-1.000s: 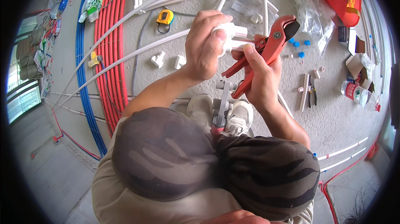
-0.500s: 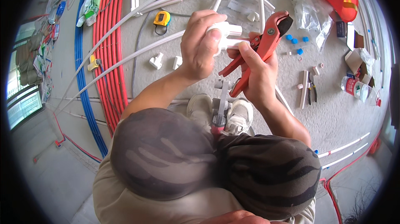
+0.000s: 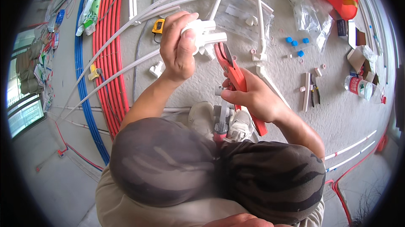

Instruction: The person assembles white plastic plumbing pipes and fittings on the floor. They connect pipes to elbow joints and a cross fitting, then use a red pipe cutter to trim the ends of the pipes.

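Observation:
My left hand (image 3: pixel 179 47) is closed around a white plastic pipe fitting (image 3: pixel 195 33), out of which short white pipes (image 3: pixel 214 38) point to the right. In my right hand (image 3: pixel 255 96) are red pipe cutters (image 3: pixel 237 76), gripped by the handles. Their dark blade and red jaw lie just below the end of the lower short pipe; whether they touch it I cannot tell. Under my hands, between my shoes (image 3: pixel 242 125), stands a tool with grey metal ends and a red collar (image 3: pixel 221 123). Another white fitting (image 3: pixel 157 70) lies on the floor left of my left wrist.
Red pipes (image 3: pixel 107 54) and blue pipes (image 3: pixel 83 58) run along the floor at left, crossed by long white pipes (image 3: pixel 130 64). A yellow tape measure (image 3: pixel 158 26) lies beyond my left hand. At right are blue caps (image 3: pixel 294 43), pliers (image 3: pixel 314 90), a bottle (image 3: pixel 358 87) and boxes (image 3: pixel 362 58).
My left hand has moved left with the fitting. My right hand has come off the short pipe and lowered; the cutters have turned, bringing their jaws near the pipe's end.

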A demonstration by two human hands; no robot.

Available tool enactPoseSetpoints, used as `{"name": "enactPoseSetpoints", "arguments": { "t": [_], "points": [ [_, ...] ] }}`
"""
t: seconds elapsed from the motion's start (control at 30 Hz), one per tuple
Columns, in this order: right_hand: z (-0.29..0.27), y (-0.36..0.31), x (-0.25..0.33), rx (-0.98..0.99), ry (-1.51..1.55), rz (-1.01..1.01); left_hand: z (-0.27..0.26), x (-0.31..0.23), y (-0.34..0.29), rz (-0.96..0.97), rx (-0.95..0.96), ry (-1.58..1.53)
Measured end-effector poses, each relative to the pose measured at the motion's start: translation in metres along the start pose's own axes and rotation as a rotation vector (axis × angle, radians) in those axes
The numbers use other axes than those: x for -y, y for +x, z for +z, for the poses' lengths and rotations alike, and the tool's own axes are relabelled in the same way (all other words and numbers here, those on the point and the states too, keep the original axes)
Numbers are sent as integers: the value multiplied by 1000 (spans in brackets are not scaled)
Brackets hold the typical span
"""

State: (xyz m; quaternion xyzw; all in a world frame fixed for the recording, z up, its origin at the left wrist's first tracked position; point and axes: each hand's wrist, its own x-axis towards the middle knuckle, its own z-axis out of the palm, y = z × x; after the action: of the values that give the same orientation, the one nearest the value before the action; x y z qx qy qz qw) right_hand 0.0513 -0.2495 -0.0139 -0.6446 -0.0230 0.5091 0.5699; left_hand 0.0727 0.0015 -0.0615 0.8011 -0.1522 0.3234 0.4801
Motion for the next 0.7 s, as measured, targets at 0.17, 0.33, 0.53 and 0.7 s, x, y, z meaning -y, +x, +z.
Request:
{"name": "enactPoseSetpoints", "arguments": {
  "t": [0.17, 0.33, 0.53, 0.7],
  "points": [
    [-5, -9, -1, -29, 130, -63, -3, -1, 0, -175, -59, -166],
    [9, 0, 2, -246, 409, -306, 1, -14, 2, -209, -46, -189],
    [10, 28, 25, -347, 609, -454, 12, -29, 1, -203, 24, -202],
    [14, 32, 23, -305, 766, -464, 20, -29, -4, -196, -12, -225]
  ]
}}
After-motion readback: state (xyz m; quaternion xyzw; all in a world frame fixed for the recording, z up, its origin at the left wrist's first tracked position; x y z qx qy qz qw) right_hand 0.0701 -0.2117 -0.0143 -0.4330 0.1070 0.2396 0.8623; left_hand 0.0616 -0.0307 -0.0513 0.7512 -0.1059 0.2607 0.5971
